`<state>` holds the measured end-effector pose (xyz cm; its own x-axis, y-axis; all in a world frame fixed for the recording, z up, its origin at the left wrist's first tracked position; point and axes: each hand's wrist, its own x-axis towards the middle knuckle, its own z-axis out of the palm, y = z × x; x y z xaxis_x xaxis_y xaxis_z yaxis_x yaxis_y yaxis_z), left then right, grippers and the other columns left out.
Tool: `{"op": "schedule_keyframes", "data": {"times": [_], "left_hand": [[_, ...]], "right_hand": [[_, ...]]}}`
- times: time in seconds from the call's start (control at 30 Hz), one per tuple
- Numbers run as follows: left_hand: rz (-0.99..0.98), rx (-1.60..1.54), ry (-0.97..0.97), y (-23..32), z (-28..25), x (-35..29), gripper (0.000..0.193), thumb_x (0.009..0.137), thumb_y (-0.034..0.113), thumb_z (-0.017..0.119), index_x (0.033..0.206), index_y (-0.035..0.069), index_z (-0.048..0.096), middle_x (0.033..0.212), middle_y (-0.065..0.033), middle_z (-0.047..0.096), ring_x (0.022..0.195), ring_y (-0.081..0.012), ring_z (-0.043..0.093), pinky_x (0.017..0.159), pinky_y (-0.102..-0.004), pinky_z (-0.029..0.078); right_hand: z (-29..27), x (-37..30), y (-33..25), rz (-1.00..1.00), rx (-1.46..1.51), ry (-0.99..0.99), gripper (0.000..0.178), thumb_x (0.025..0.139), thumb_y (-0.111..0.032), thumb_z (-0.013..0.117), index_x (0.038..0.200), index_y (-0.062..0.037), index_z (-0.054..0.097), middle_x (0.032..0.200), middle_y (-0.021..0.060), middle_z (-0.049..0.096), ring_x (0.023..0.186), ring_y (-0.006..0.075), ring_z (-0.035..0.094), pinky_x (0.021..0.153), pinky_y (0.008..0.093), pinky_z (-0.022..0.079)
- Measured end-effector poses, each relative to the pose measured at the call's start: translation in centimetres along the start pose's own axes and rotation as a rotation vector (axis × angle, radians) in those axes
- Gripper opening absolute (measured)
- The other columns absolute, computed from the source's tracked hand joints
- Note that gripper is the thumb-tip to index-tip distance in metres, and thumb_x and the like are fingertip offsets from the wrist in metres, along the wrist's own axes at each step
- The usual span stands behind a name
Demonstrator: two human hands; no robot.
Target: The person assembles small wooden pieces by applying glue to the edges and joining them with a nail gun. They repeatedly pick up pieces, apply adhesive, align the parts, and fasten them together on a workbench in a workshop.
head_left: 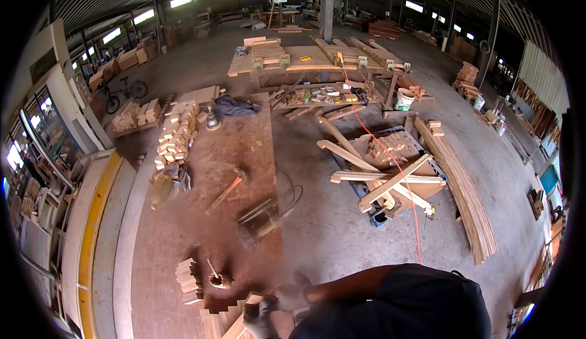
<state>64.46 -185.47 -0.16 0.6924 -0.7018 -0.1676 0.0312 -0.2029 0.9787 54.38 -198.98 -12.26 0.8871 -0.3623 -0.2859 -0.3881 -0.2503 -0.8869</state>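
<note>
A bicycle point(124, 90) stands left of a rumpled dark cloth point(235, 106), a white bucket point(403, 100) farther right.

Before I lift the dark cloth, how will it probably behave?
The dark cloth is probably floppy, because it lies crumpled in folds. It seems unlikely to roll, since its shape is spread and uneven.

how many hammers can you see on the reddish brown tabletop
1. The hammer, with part of its handle orange, lies near the middle of the reddish-brown tabletop. Others could be hidden behind the wood blocks.
</note>
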Motion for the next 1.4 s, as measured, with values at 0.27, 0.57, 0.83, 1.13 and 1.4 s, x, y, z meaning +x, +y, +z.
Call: {"op": "schedule_keyframes", "data": {"times": [0.27,0.57,0.83,1.13,1.4], "left_hand": [[0.082,0.042,0.161,-0.8,0.9,-0.2,0.021,0.086,0.014,0.080,0.090,-0.006,0.073,0.083,-0.0108,0.077,0.073,-0.0180,0.072,0.067,-0.0328,0.059],[0.041,-0.480,0.200,-0.2,-1.2,0.4,0.021,0.094,0.003,0.067,0.114,-0.003,0.063,0.112,-0.0110,0.068,0.100,-0.0200,0.065,0.082,-0.0344,0.059],[-0.137,-0.678,0.086,1.7,-5.5,1.1,0.027,0.101,0.004,0.056,0.127,-0.001,0.059,0.111,-0.0082,0.067,0.099,-0.0166,0.066,0.086,-0.0308,0.056],[-0.076,-0.185,0.038,-1.9,-7.1,0.1,0.065,0.098,0.031,0.069,0.149,-0.003,0.048,0.140,-0.0182,0.063,0.124,-0.0327,0.063,0.104,-0.0488,0.054],[-0.107,-0.371,0.202,-3.3,-7.0,1.3,0.064,0.094,0.031,0.077,0.144,0.000,0.052,0.132,-0.0205,0.066,0.109,-0.0321,0.065,0.096,-0.0451,0.056]], "right_hand": [[-3.8,-2.8,-9.2,-0.020,-0.400,-0.033,0.031,0.097,-0.033,0.065,0.097,-0.0042,0.075,0.092,0.0237,0.074,0.092,0.0427,0.071,0.082,0.0505,0.054],[-8.2,-1.7,-10.4,0.085,-0.587,-0.053,0.033,0.095,-0.038,0.064,0.092,-0.0072,0.077,0.094,0.0205,0.074,0.088,0.0390,0.072,0.078,0.0513,0.055],[-11.6,2.9,-6.7,0.153,-0.221,0.272,0.038,0.090,-0.036,0.080,0.109,-0.0032,0.075,0.102,0.0189,0.078,0.092,0.0283,0.076,0.084,0.0405,0.059],[-8.7,14.2,-10.3,0.016,0.083,0.208,0.054,0.086,-0.026,0.086,0.130,-0.0009,0.067,0.090,0.0088,0.075,0.086,0.0173,0.071,0.082,0.0339,0.057],[-4.3,19.4,-12.9,-0.127,-0.023,0.126,0.028,0.089,-0.023,0.079,0.108,-0.0018,0.075,0.097,0.0127,0.078,0.090,0.0216,0.074,0.083,0.0359,0.058]]}}
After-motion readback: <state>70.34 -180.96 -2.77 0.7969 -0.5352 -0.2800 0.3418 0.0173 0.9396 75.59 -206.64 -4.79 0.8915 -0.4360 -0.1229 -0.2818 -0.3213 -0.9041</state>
